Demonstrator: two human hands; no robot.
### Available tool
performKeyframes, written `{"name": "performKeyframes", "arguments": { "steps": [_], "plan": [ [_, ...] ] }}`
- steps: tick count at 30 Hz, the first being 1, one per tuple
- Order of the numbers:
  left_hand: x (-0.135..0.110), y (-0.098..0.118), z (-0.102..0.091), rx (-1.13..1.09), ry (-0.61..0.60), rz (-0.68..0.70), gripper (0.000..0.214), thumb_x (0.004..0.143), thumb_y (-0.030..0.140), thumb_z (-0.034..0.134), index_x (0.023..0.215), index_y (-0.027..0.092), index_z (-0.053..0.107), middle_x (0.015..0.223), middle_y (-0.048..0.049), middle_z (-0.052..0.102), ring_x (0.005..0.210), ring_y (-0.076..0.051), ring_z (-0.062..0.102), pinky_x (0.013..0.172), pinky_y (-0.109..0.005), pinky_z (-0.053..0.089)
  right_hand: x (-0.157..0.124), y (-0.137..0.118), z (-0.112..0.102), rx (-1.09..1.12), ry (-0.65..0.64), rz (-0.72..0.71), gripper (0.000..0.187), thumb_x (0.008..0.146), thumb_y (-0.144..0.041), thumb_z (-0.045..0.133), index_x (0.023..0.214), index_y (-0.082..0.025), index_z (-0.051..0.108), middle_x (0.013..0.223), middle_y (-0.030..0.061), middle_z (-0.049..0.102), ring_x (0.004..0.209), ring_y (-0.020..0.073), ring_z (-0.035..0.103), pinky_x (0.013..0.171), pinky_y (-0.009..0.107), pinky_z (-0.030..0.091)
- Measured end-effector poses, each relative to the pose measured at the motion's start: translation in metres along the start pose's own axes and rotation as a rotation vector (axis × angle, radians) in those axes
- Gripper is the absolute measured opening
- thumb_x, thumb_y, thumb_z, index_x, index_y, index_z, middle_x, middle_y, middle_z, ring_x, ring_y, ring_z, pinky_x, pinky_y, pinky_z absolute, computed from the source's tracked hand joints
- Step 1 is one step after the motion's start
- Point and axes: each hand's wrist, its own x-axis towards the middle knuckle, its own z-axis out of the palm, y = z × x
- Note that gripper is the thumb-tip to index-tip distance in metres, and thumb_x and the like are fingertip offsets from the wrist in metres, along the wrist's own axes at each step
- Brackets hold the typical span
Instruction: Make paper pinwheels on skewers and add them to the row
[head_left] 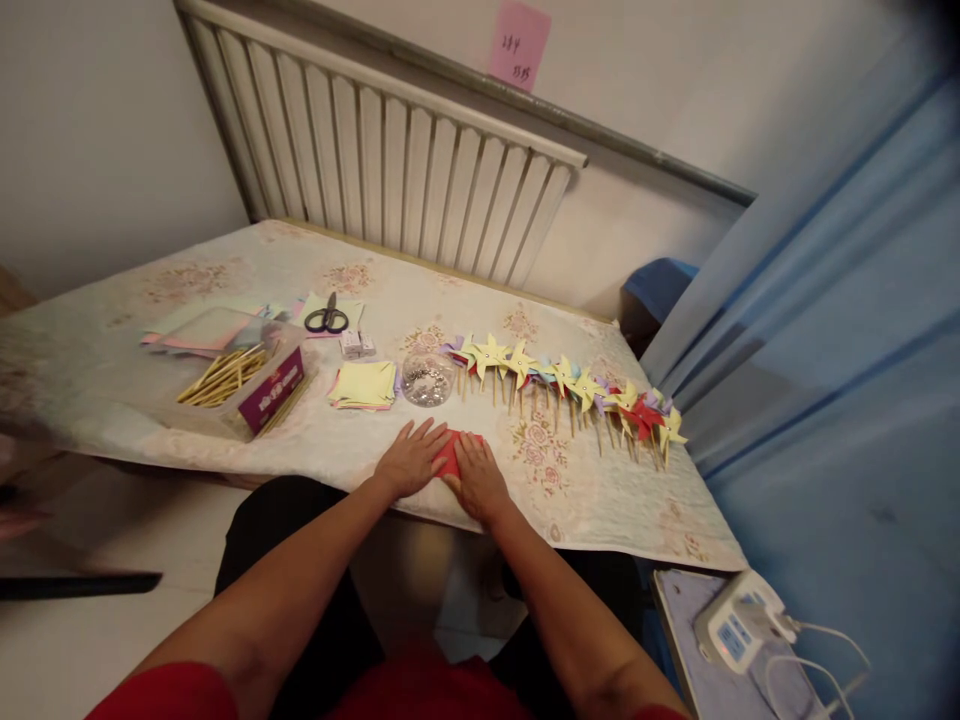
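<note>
Both my hands lie flat on a red paper sheet [452, 452] near the front edge of the table [150, 300]. My left hand [410, 458] presses its left part with fingers stretched out. My right hand [477, 478] covers its right part, fingers flat too. Only a small strip of the red paper shows between them. Just behind my hands stand a stack of yellow paper squares [364, 384] and a clear round tub of small shiny pins [426, 380].
A row of finished paper pinwheels [570, 385] on sticks runs to the right. A clear box of wooden sticks [238, 380], scissors [327, 318] and coloured sheets [196, 332] lie left. A radiator [375, 150] stands behind; a power strip [739, 620] sits lower right.
</note>
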Motion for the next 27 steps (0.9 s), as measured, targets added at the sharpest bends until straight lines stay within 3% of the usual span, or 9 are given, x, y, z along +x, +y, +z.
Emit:
{"name": "performKeyframes", "arguments": {
  "steps": [10, 16, 21, 24, 27],
  "plan": [
    [0.001, 0.000, -0.002, -0.012, -0.031, -0.011, 0.053, 0.099, 0.042, 0.039, 0.149, 0.026, 0.048, 0.159, -0.0050, 0.043, 0.148, -0.031, 0.033, 0.119, -0.057, 0.023, -0.009, 0.002, -0.010, -0.013, -0.030, 0.150, 0.072, 0.100, -0.053, 0.044, 0.151, -0.002, 0.038, 0.160, 0.0242, 0.032, 0.152, 0.0351, 0.026, 0.122, 0.056, 0.020],
    [0.001, 0.001, -0.002, -0.022, -0.017, -0.010, 0.052, 0.099, 0.041, 0.039, 0.148, 0.027, 0.048, 0.158, -0.0057, 0.044, 0.148, -0.031, 0.034, 0.119, -0.057, 0.024, -0.031, 0.012, -0.001, 0.021, 0.068, 0.163, 0.069, 0.099, -0.048, 0.049, 0.150, -0.003, 0.039, 0.157, 0.0265, 0.038, 0.151, 0.0353, 0.029, 0.120, 0.059, 0.026],
    [0.001, 0.001, -0.002, -0.029, -0.004, -0.013, 0.051, 0.099, 0.040, 0.039, 0.147, 0.028, 0.049, 0.158, -0.0051, 0.045, 0.148, -0.031, 0.035, 0.119, -0.056, 0.023, -0.044, 0.023, -0.001, 0.114, 0.197, 0.225, 0.067, 0.102, -0.045, 0.041, 0.152, -0.001, 0.035, 0.154, 0.0273, 0.041, 0.148, 0.0331, 0.035, 0.118, 0.054, 0.035],
    [0.001, 0.000, -0.001, -0.033, 0.004, -0.015, 0.051, 0.098, 0.040, 0.041, 0.147, 0.029, 0.050, 0.157, -0.0049, 0.045, 0.147, -0.030, 0.035, 0.119, -0.056, 0.023, -0.037, 0.020, -0.011, 0.129, 0.242, 0.154, 0.069, 0.102, -0.046, 0.042, 0.154, -0.003, 0.030, 0.159, 0.0257, 0.035, 0.151, 0.0313, 0.028, 0.120, 0.054, 0.032],
    [0.001, 0.000, 0.000, -0.032, 0.014, -0.017, 0.051, 0.098, 0.040, 0.042, 0.147, 0.031, 0.049, 0.157, -0.0047, 0.046, 0.147, -0.030, 0.036, 0.119, -0.055, 0.024, -0.022, 0.012, -0.017, 0.112, 0.169, 0.026, 0.070, 0.100, -0.046, 0.048, 0.154, -0.005, 0.032, 0.160, 0.0239, 0.034, 0.153, 0.0307, 0.024, 0.122, 0.053, 0.028]
  ]
}}
